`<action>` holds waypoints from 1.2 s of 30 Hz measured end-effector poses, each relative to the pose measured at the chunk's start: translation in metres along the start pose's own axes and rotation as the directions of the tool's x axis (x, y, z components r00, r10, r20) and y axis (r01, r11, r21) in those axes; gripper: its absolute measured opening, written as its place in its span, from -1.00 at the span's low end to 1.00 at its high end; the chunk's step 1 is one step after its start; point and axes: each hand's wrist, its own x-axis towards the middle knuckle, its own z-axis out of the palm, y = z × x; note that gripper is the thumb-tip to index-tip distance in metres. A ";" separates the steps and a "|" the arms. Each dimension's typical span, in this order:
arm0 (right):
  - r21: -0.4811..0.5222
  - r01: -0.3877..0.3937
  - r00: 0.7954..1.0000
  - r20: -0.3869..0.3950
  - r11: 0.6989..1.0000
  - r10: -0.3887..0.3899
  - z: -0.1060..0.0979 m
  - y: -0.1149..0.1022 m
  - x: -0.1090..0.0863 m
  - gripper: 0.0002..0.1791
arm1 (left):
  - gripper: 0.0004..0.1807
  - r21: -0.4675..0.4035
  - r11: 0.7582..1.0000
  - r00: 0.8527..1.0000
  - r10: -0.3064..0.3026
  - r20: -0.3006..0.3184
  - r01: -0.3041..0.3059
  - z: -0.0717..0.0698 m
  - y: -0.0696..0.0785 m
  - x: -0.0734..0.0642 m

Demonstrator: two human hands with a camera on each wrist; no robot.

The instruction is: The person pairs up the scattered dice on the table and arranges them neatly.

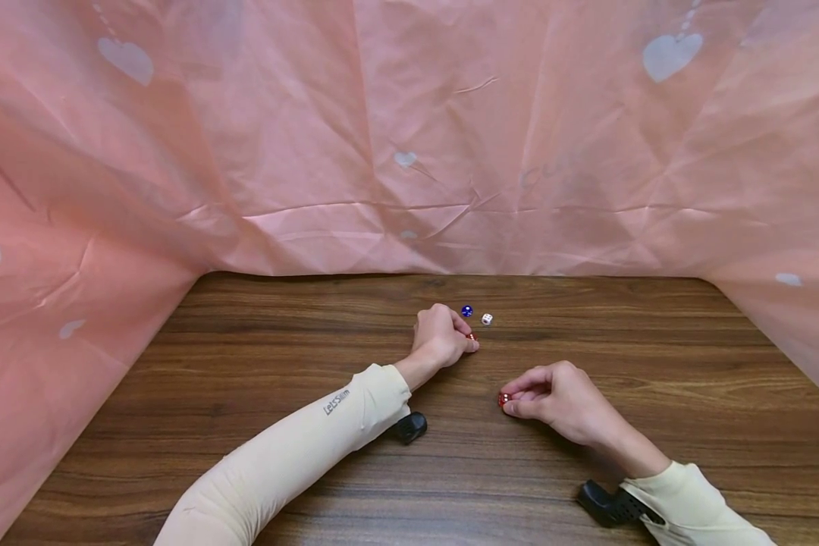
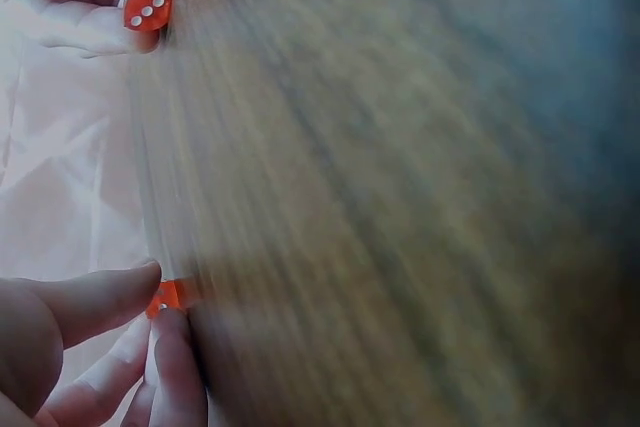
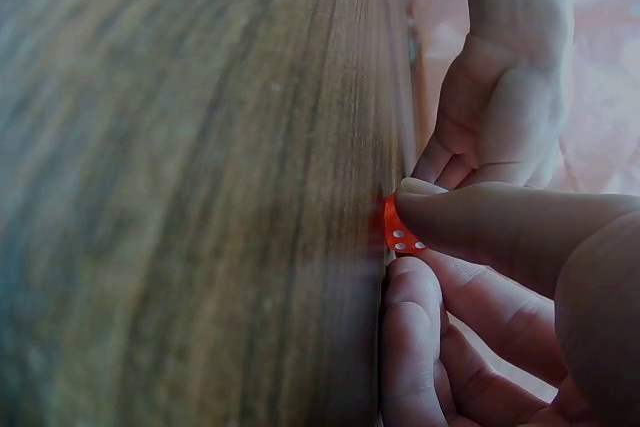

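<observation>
My left hand (image 1: 440, 334) reaches toward the middle of the table and pinches a red die (image 1: 472, 337) between thumb and fingers. In the left wrist view this die (image 2: 167, 296) is mostly covered by the fingertips. Nearer to me and to the right, my right hand (image 1: 565, 398) pinches another red die (image 1: 504, 400), white pips showing. That die (image 3: 401, 230) sits between thumb and fingertips close at the wood surface in the right wrist view. Just beyond the left fingertips lie a blue die (image 1: 467, 311) and a white die (image 1: 487, 319).
The brown wooden table (image 1: 280, 326) is enclosed at the back and sides by a pink curtain (image 1: 300, 152) with pale hearts. Black wrist devices show under both cream sleeves, one below the left sleeve (image 1: 293, 432) and one by the right sleeve (image 1: 696, 508).
</observation>
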 end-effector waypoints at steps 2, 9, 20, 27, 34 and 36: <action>0.000 -0.001 1.000 0.000 1.000 0.001 0.000 0.000 0.000 -0.81 | -0.73 0.003 1.000 1.000 0.000 0.000 0.000 -0.001 0.001 -0.001; -0.008 -0.003 1.000 -0.006 1.000 0.003 0.001 0.000 -0.001 -0.82 | -0.75 0.030 0.999 1.000 0.029 0.003 -0.029 0.002 -0.002 0.002; -0.006 -0.005 1.000 0.001 1.000 0.005 0.000 0.000 0.000 -0.82 | -0.89 -0.052 0.998 0.995 0.038 0.096 -0.033 -0.042 0.024 -0.040; -0.008 -0.008 1.000 0.001 1.000 0.008 0.000 0.000 0.000 -0.82 | -0.88 -0.186 0.982 0.980 0.003 0.198 0.035 -0.053 0.026 -0.056; -0.007 -0.010 1.000 0.001 1.000 0.010 0.000 0.001 0.001 -0.81 | -0.86 -0.220 0.975 0.956 0.026 0.291 0.041 -0.054 0.024 -0.073; -0.008 -0.011 1.000 0.002 1.000 0.011 0.000 0.001 0.001 -0.81 | -0.86 -0.202 0.979 0.952 0.044 0.302 0.019 -0.054 0.023 -0.078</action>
